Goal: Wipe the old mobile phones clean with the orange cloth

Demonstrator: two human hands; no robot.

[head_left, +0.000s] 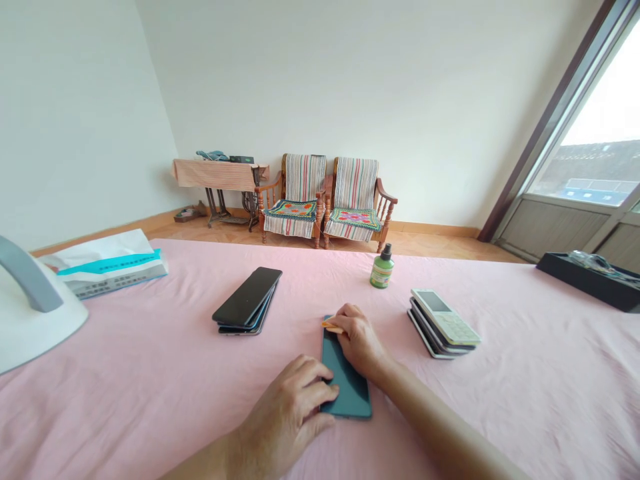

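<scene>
A dark teal smartphone [350,397] lies flat on the pink-covered table, its screen side or back I cannot tell. My left hand [287,407] rests at its lower left side, fingers spread, with the fingertips on the phone's surface and the thumb by its edge. Pinched in my right hand [359,337] is a small folded orange-yellow cloth [332,325], pressed against the phone's top end. Most of the cloth is hidden under the fingers. Beyond the phone, to the right, stands a green spray bottle [382,270] with a black top.
A stack of dark smartphones [249,298] lies left; another stack, topped by a white keypad phone [445,315], lies right. At the left edge are a white appliance with grey handle [35,287] and a tissue pack [113,263]. A black box [587,280] holds clear items.
</scene>
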